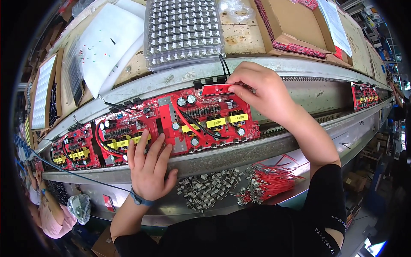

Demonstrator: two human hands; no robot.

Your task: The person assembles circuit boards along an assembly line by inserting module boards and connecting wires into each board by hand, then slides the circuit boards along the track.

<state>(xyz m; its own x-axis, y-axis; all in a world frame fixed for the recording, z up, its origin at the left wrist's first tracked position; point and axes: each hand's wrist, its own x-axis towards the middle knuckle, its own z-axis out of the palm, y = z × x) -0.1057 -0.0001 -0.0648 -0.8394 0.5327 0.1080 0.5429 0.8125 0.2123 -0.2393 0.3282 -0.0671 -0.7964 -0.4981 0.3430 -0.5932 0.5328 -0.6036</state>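
Note:
A red circuit board [177, 143] with yellow-wrapped transformers, round capacitors and red and black wires lies in the metal conveyor channel in front of me. At its far edge my right hand [261, 88] pinches a small red board [217, 89] between thumb and fingers; the small board stands along the big one's far side. My left hand [150, 165] rests with fingers spread, its fingertips reaching onto the near edges of this board and the neighbouring red board [124, 128]. A blue wrist strap [141, 200] with a cord is around my left wrist.
Beyond the rail [184, 77] stand a tray of small metal parts [184, 30] and a cardboard box [295, 21]. Nearer me lie heaped metal components [209, 188] and red-wired parts [269, 180]. Another board [365, 96] sits far right; a co-worker's arm [51, 205] shows far left.

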